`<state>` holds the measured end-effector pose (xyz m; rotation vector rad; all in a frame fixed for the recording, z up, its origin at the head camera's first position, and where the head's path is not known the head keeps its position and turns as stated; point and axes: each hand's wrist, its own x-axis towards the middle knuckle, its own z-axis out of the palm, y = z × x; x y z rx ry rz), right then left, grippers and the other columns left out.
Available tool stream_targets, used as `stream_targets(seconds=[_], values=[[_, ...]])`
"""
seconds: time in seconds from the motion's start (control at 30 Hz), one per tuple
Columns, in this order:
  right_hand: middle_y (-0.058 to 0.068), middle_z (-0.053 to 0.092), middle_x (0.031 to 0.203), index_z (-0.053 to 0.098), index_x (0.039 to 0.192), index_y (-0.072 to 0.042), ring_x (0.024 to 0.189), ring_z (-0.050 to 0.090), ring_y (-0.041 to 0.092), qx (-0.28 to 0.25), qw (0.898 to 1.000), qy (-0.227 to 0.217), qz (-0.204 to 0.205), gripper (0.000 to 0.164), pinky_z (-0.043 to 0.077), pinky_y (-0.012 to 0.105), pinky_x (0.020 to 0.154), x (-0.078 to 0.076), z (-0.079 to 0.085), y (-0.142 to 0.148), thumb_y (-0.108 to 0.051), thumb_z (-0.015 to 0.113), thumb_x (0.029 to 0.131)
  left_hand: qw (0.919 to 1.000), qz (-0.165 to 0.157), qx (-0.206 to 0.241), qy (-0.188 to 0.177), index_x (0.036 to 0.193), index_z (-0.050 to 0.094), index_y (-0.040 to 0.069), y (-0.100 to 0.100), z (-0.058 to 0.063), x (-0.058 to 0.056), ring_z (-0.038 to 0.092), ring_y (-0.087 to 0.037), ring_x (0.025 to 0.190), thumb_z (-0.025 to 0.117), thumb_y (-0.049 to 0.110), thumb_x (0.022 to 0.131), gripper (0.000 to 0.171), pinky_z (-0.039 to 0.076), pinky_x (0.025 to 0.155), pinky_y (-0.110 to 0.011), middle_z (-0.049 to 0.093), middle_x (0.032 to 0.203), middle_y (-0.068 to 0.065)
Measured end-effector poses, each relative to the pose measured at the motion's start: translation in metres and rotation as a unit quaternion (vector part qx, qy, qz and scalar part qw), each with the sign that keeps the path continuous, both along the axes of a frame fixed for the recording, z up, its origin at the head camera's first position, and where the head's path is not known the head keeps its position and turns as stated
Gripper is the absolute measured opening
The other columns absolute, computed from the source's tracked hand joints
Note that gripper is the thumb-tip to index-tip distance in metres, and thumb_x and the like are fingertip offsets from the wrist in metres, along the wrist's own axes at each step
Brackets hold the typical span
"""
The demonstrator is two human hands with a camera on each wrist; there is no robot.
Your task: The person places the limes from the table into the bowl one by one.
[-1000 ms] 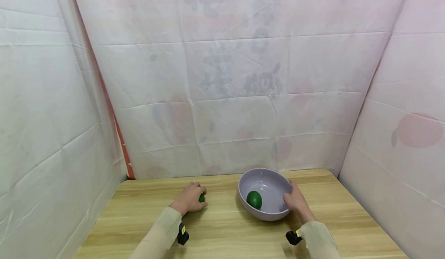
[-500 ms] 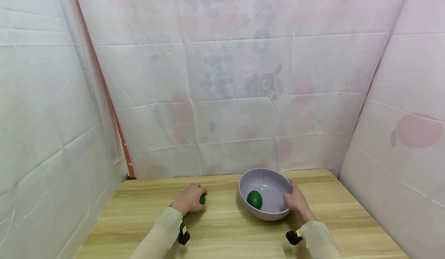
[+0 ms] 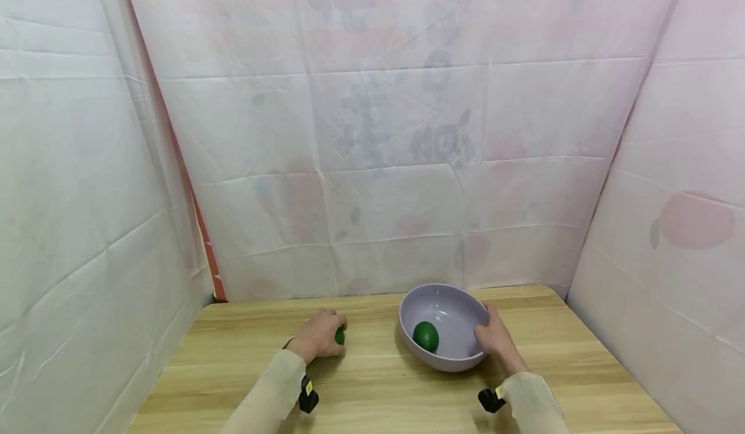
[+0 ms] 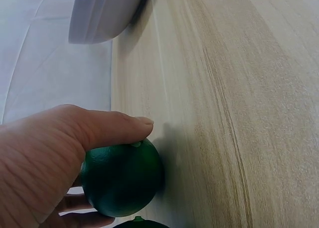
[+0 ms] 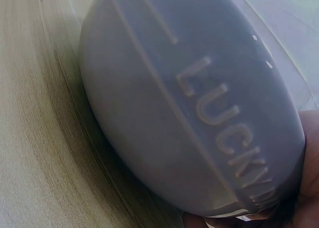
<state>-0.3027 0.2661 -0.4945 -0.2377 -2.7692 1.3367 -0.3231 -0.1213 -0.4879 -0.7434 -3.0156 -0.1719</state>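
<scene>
Fruits [image 4: 122, 180] [image 4: 141, 224] [image 3: 425, 336] number 3: 1 gripped by left hand [image 3: 319, 336], 1 beside it, 1 in 1 bowl [image 3: 456, 321] right hand [image 3: 495, 336] pinches.

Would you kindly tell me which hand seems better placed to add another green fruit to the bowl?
Probably the left hand: its grasp is around a green fruit outside the bowl, whose side the right hand grips.

Table [image 3: 378, 401]: we see pale wood grain, rounded far corners.
Back sheet [image 3: 396, 207]: we find creased white cloth, faintly lettered, beyond the far edge.
Left sheet [image 3: 70, 227]: we see white folds.
Right sheet [image 3: 646, 285]: we spot a faded red fruit print [image 3: 696, 220].
Red strip [image 3: 216, 279]: we notice it near the far left corner.
Light: we see soft brightness.
</scene>
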Motion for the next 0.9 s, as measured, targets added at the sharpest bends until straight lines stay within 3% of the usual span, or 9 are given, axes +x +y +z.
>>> stream_targets(seconds=[0.33, 0.9], values=[[0.032, 0.027, 0.138, 0.015, 0.14, 0.003, 0.123, 0.034, 0.047, -0.001, 1.0, -0.002, -0.002, 0.069, 0.031, 0.056, 0.1, 0.002, 0.002, -0.003, 0.003, 0.037, 0.074, 1.0, 0.001, 0.005, 0.001, 0.106, 0.06, 0.021, 0.003, 0.001, -0.002, 0.049, -0.016, 0.088, 0.071, 0.042, 0.071, 0.042, 0.044, 0.069, -0.032, 0.057, 0.1, 0.0], [0.032, 0.025, 0.139, 0.015, 0.14, 0.003, 0.124, 0.032, 0.047, -0.008, 1.0, -0.01, -0.005, 0.07, 0.031, 0.057, 0.101, 0.0, 0.001, -0.001, 0.003, 0.037, 0.074, 0.9986, -0.038, 0.027, 0.026, 0.106, 0.06, 0.02, 0.017, 0.021, -0.003, 0.048, -0.012, 0.082, 0.068, 0.044, 0.074, 0.041, 0.042, 0.064, -0.024, 0.059, 0.098, 0.001]])
